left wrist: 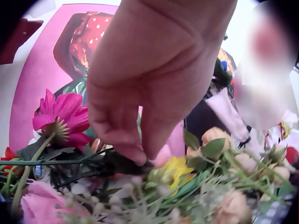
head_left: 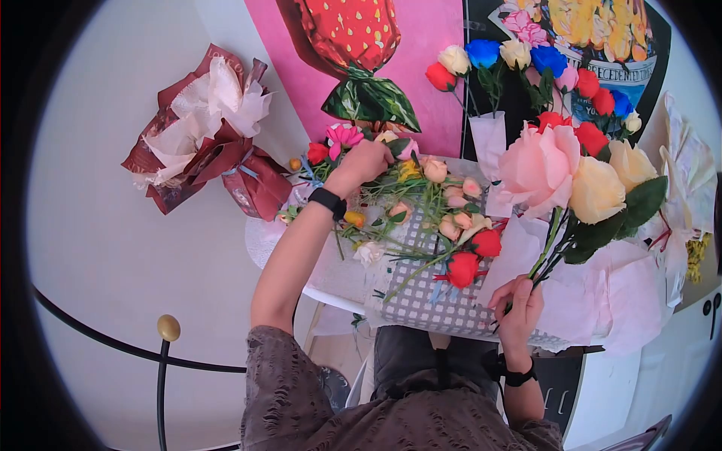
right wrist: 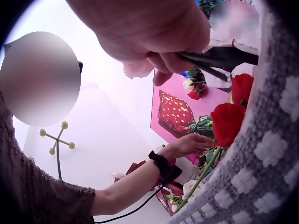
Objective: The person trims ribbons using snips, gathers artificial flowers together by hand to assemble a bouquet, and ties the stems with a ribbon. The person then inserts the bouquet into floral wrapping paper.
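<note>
My right hand grips the green stems of a large pink rose and cream roses with broad dark leaves. In the right wrist view that fist is curled round dark stems. Over the back left of the table, my left hand reaches down into loose flowers, and its thumb and fingertips pinch a dark green leafy stem. Around it lie a magenta daisy-like flower, a yellow flower and small peach roses. The blossom of the pinched stem is hidden.
Red roses and a white flower lie on the checked cloth. Behind stand blue, red and cream roses. Pink wrapping paper covers the right side. A burgundy-wrapped bundle leans at left.
</note>
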Available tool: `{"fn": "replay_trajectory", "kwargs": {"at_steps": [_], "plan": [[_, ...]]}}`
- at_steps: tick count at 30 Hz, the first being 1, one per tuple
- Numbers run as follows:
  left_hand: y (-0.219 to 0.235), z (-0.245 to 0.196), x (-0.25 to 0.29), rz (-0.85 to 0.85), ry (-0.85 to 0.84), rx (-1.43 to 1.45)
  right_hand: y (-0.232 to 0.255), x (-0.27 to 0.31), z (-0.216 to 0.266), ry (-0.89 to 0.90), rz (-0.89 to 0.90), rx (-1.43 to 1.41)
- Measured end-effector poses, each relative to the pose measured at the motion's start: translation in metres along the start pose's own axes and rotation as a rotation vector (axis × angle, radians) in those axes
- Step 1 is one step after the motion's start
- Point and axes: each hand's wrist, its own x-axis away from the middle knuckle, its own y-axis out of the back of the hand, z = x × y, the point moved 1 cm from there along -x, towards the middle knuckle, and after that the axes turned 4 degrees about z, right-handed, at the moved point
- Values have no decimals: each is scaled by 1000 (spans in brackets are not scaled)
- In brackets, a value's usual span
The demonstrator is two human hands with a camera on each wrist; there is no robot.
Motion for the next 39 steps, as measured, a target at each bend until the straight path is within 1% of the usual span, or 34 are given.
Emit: {"fn": "replay_trajectory", "kwargs": {"at_steps": [2,3,5,6,7,9,10,12,13,15,16,17,18,19,20,21,23,24,25,27,28,29,31,32,33,35,36,37,39], "plan": [[-7,2,-4,269,39,-56,0,0,3,6,-7,0],[-13,1,-3,269,35,-58,1,0,4,9,-13,-1],[-25,-11,2,204,144,-283,2,1,5,-11,-12,-17],[-27,-13,-1,292,148,-241,2,2,5,-32,-6,-30],[-33,-11,-6,293,147,-241,3,2,4,-32,-6,-31],[-44,-6,-14,250,83,-227,3,1,1,-31,15,-47],[-43,-7,-16,252,84,-228,3,1,1,-33,14,-49],[-41,-9,-20,221,-3,-333,2,1,2,-35,2,-52],[-36,-7,-24,223,-6,-333,2,1,3,-36,-1,-53],[-24,2,-29,239,-55,-19,3,2,3,-54,-26,-62],[-3,-13,-25,283,67,38,4,2,2,-56,-29,-62],[-2,-5,-26,286,66,38,6,1,2,-50,-22,-61],[2,5,-27,186,3,132,6,0,1,-45,-13,-59],[9,4,-25,84,-58,226,7,-1,0,-48,-11,-59],[15,4,-23,48,-46,268,6,-2,-1,-53,-7,-56],[19,2,-21,47,-41,266,5,-3,-1,-57,-2,-55],[29,-7,-16,-109,18,423,2,-3,-2,-68,2,-68],[35,-11,-13,-109,65,427,1,-3,-2,-74,3,-77],[38,-13,-13,-108,66,425,0,-3,-4,-75,3,-79],[44,-17,-14,-293,-18,954,-2,-4,-7,-58,-1,-45],[49,-19,-15,-298,-14,1042,-2,-3,-7,-60,-1,-45],[52,-22,-14,-297,-13,1042,-2,-3,-7,-56,1,-39],[65,-29,-12,-386,-41,1311,-2,-3,-6,-51,3,-32],[72,-33,-12,-418,-85,1332,-1,-3,-5,-61,6,-50],[77,-34,-12,-417,-85,1332,-1,-2,-5,-71,8,-69],[84,-33,-14,-566,-70,1502,0,-2,-5,-71,9,-69],[87,-33,-13,-590,-90,1563,1,-2,-5,-71,11,-69],[90,-35,-12,-591,-91,1562,1,-2,-6,-70,11,-69],[95,-40,-9,-626,-211,1717,1,-2,-8,-44,15,-44]]}}
